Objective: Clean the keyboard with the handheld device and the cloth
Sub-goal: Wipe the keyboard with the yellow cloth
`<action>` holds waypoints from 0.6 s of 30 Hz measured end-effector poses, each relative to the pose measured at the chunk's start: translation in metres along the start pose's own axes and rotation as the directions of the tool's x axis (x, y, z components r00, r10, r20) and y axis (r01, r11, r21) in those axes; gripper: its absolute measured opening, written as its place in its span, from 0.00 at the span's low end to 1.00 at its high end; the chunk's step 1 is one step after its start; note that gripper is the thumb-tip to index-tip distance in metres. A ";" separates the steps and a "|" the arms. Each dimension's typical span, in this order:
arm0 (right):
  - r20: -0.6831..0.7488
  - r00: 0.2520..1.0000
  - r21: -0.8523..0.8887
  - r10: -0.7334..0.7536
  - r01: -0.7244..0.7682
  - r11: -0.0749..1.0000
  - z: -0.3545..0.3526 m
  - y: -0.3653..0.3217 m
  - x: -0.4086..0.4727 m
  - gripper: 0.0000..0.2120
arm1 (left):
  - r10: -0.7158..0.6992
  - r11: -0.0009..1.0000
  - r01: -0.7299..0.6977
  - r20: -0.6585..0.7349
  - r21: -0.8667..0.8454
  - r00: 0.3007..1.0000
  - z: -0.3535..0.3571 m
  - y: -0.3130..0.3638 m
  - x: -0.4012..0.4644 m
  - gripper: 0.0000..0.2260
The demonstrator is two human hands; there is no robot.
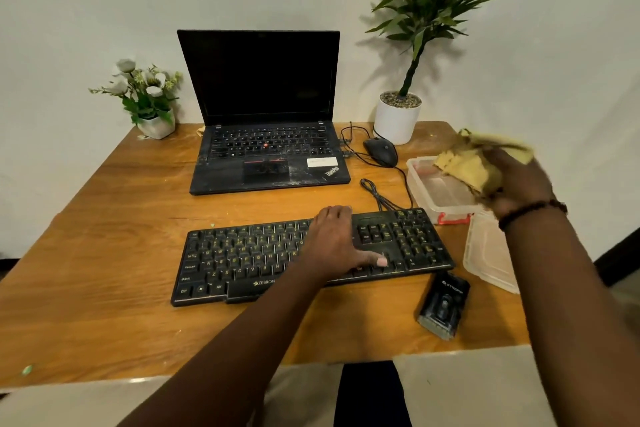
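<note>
Yellow cloth (pixel 474 166), soft and crumpled into folds, is gripped in the right hand (pixel 519 180) and held up above a clear plastic container (pixel 440 198) at the right edge of the wooden bench (pixel 104 253). The black keyboard (pixel 242 260), flat and rectangular with yellow-lettered keys, is steadied near the front of the bench by the left hand (pixel 337 246), whose fingers are laid flat and spread across the keys. The handheld device (pixel 444 305), a small dark boxy unit with a bristled lower end, is seen lying on the bench just in front of the keyboard's right corner, untouched. Wiping with the cloth appears about to begin; whether the device has been used cannot be told. Pale specks are seen on the keys.
</note>
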State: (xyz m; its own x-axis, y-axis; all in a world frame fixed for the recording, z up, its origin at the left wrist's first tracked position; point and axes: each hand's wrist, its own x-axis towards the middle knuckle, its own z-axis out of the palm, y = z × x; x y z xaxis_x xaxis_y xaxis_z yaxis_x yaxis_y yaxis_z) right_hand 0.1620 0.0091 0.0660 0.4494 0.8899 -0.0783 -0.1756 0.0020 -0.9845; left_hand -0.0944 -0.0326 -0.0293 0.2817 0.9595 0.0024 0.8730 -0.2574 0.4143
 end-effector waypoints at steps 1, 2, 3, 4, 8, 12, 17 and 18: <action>0.074 0.987 0.232 0.146 -0.159 0.959 -0.003 0.004 -0.010 0.10 | -0.020 1.000 0.021 0.064 -0.011 0.998 -0.003 -0.003 0.002 0.56; 0.119 0.966 0.353 0.231 -0.258 0.899 -0.005 0.007 -0.023 0.10 | -0.009 1.000 0.007 0.133 0.018 0.991 -0.007 -0.005 0.003 0.59; 0.144 0.952 0.384 0.270 -0.306 0.871 -0.004 0.010 -0.037 0.11 | 0.015 0.998 -0.028 0.206 0.062 0.978 -0.009 -0.008 0.004 0.62; 0.146 0.941 0.391 0.304 -0.337 0.857 -0.004 0.016 -0.047 0.13 | 0.039 0.992 -0.070 0.272 0.104 0.961 -0.011 -0.009 0.004 0.64; 0.188 0.917 0.543 0.352 -0.396 0.741 -0.001 0.040 -0.071 0.24 | 0.071 0.960 -0.152 0.322 0.236 0.944 -0.016 -0.011 -0.001 0.65; 0.153 0.926 0.556 0.346 -0.370 0.744 0.007 0.042 -0.081 0.16 | 0.071 0.952 -0.157 0.310 0.262 0.948 -0.025 -0.016 -0.005 0.65; 0.111 0.994 0.267 -0.016 -0.015 0.964 0.014 0.040 -0.077 0.23 | -0.005 0.953 -0.111 0.380 0.282 0.925 -0.043 -0.037 -0.019 0.65; 0.152 0.984 0.117 -0.090 0.072 0.991 0.018 0.041 -0.075 0.26 | -0.018 0.956 -0.100 0.395 0.276 0.919 -0.046 -0.041 -0.021 0.66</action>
State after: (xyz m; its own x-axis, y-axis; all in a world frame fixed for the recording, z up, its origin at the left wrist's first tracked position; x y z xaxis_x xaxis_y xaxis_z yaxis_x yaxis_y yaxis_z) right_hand 0.1057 -0.0497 0.0338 0.3247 0.9452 0.0353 -0.2438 0.1197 -0.9624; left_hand -0.1544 -0.0372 -0.0047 0.4005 0.8407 -0.3645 0.9162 -0.3736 0.1451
